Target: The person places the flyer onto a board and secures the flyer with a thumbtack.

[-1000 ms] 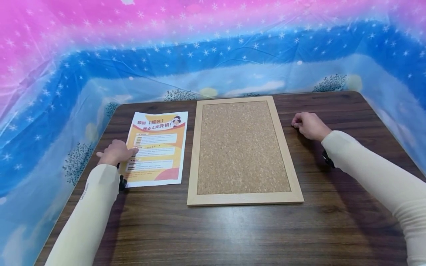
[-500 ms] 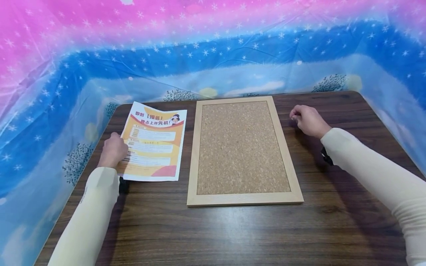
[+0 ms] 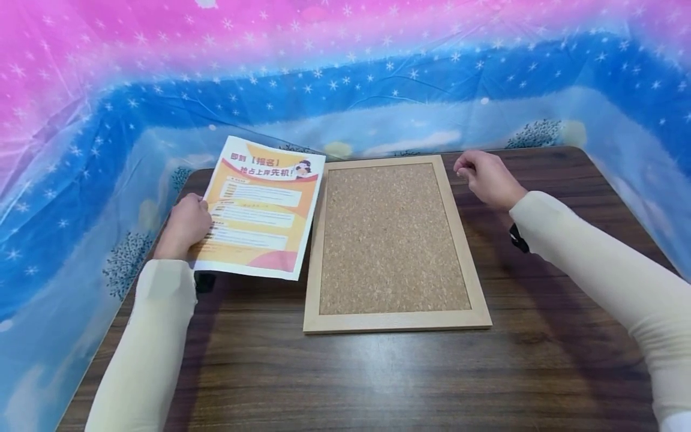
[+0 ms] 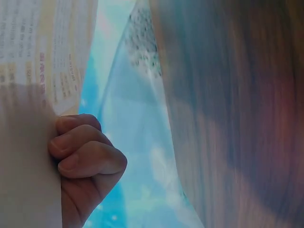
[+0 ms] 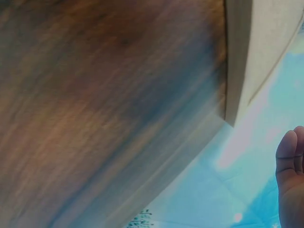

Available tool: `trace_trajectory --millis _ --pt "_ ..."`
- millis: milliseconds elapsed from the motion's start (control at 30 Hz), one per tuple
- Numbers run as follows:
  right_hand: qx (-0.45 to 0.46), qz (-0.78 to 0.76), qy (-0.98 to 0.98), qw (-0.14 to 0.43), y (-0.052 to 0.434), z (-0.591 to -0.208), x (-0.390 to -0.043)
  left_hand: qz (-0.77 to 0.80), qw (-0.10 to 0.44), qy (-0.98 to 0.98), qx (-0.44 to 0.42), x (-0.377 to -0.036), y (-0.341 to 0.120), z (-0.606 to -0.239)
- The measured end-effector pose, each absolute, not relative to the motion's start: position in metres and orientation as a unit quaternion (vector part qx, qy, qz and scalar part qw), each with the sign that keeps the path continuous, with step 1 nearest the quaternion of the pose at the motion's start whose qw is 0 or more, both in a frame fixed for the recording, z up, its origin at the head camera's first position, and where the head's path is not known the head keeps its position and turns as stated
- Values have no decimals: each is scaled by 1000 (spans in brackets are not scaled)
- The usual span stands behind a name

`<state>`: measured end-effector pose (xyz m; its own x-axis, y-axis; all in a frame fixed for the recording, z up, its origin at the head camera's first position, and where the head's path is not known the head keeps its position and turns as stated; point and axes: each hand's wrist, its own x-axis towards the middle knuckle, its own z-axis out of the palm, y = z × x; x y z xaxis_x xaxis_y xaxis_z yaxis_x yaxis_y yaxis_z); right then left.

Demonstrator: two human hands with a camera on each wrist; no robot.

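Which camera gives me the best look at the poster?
The head view: nearly the whole poster shows, headline included. The left wrist view catches only part of it; the right wrist view shows none.

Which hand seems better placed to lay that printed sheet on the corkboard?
Probably the left hand: it grips the printed sheet near the corkboard. The right hand, on the corkboard's opposite side, seems to hold nothing.

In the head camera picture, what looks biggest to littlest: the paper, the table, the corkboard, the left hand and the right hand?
Table
Corkboard
Paper
Left hand and right hand: they look too alike to rank.
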<state>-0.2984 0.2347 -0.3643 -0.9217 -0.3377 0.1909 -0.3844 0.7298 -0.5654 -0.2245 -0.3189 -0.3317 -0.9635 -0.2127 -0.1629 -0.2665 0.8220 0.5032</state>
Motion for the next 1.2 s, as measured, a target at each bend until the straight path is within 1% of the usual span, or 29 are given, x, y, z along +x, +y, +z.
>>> trace_trajectory --millis 267,700,933,1200 --pt "208 317 -925 34 218 -354 -303 287 80 949 -99 -233 -277 -339" --pt "209 321 -923 28 205 -354 -306 303 102 945 -63 -242 -215 -364" --pt "206 322 -924 20 193 -356 -310 264 143 953 -29 -233 -207 -365" --pt "196 325 -925 11 177 -358 -315 198 167 966 18 -220 -194 -366"
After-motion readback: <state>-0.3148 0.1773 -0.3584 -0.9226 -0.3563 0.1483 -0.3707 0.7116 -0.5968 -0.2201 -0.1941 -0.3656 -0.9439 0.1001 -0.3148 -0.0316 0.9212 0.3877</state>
